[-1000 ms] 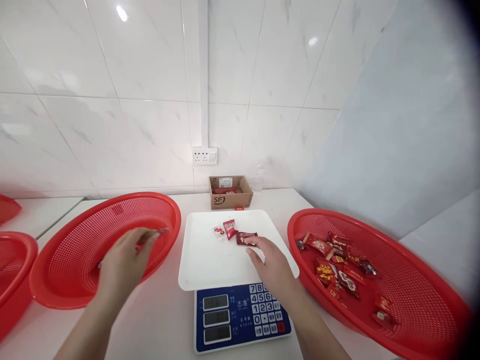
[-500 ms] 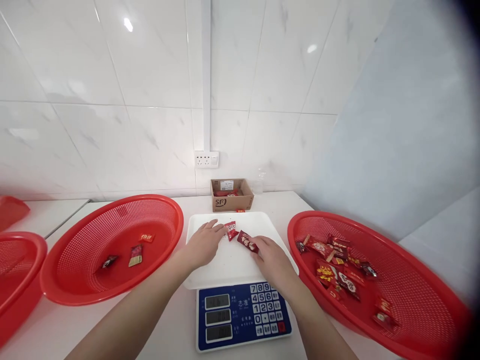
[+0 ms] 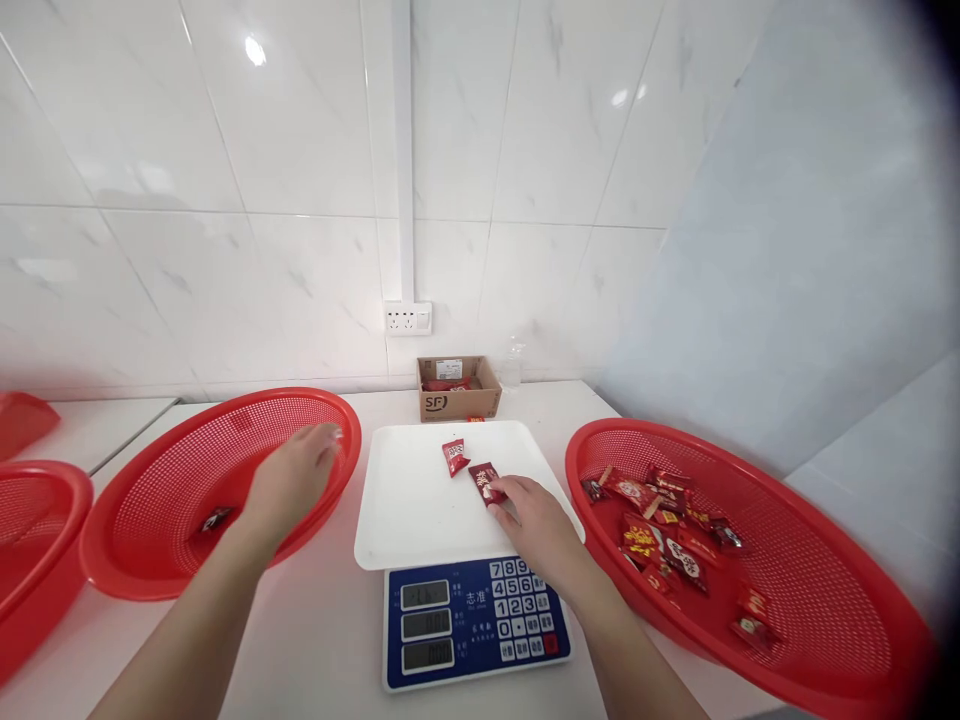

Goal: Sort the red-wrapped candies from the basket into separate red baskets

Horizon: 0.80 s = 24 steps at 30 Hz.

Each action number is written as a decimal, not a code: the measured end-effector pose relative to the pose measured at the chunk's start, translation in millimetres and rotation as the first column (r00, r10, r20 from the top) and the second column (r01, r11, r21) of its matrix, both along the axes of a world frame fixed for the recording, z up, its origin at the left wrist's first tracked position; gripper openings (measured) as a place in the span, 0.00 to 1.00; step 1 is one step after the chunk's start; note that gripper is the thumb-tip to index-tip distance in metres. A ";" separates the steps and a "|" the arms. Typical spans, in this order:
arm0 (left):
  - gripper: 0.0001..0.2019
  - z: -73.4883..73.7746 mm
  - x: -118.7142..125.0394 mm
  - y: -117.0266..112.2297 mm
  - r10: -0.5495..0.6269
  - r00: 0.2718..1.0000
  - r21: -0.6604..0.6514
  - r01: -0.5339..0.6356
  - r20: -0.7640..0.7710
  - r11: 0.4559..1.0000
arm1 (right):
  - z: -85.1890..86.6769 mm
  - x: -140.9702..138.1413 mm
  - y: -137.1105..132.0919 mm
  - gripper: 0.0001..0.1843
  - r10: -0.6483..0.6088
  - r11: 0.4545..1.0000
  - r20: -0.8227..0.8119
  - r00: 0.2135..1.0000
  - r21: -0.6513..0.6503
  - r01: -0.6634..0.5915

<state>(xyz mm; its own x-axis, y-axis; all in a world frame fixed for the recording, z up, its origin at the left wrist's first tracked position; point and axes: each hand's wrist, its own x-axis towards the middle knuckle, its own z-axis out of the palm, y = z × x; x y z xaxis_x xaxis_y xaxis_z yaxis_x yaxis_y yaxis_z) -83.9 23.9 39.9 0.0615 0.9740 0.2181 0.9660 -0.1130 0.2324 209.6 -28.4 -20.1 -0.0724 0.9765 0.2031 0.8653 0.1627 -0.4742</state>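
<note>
My left hand (image 3: 294,478) hovers over the left red basket (image 3: 165,470), its fingers pinched on a small pale candy at their tips. A dark wrapped candy (image 3: 215,519) lies in that basket, partly hidden by my wrist. My right hand (image 3: 538,517) rests on the white scale tray (image 3: 401,520), fingertips closed on a dark red candy (image 3: 484,481). A brighter red candy (image 3: 454,456) lies loose on the tray just behind it. The blue scale keypad and displays (image 3: 472,622) are in front of the tray.
The right red basket (image 3: 825,610) holds several red wrapped candies (image 3: 660,520). Another red basket (image 3: 37,530) sits at the far left. An open cardboard box (image 3: 457,390) stands against the tiled wall under a socket (image 3: 407,318).
My left hand went from the left basket to the tray, picked up the small pale candy and carried it back over the left basket. My right hand stayed on the dark red candy.
</note>
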 end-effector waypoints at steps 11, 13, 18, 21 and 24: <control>0.21 -15.0 90.4 4.5 -0.556 0.830 -0.173 0.555 0.047 0.814 | 6.7 -12.2 -1.8 0.08 -0.011 1.000 0.054 0.998 0.004 0.010; 0.19 -19.2 114.7 11.4 -0.598 0.801 -0.187 0.593 0.033 0.783 | 7.9 -11.3 -7.2 0.08 -0.014 1.000 0.053 0.999 0.002 0.014; 0.09 -28.5 132.0 32.6 -0.566 0.821 -0.171 0.569 0.070 0.804 | 6.4 -4.9 -18.7 0.10 -0.016 1.000 0.020 1.000 -0.006 0.016; 0.04 -28.2 122.9 31.3 -0.528 0.831 -0.140 0.552 0.174 0.822 | 3.8 -2.1 -18.8 0.11 -0.020 0.999 -0.033 0.999 0.035 0.021; 0.06 -22.6 110.4 12.0 -0.509 0.801 -0.131 0.568 0.316 0.813 | 7.1 -5.7 -16.7 0.17 -0.051 0.988 -0.188 0.981 0.137 0.077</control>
<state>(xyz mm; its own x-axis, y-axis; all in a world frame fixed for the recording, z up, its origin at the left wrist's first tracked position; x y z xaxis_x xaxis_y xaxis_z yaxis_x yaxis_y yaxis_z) 26.5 35.8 17.3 0.5606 0.8224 0.0969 0.6656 -0.5172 0.5380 203.9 -45.1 -13.0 0.0410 0.9377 0.3450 0.7764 0.1875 -0.6018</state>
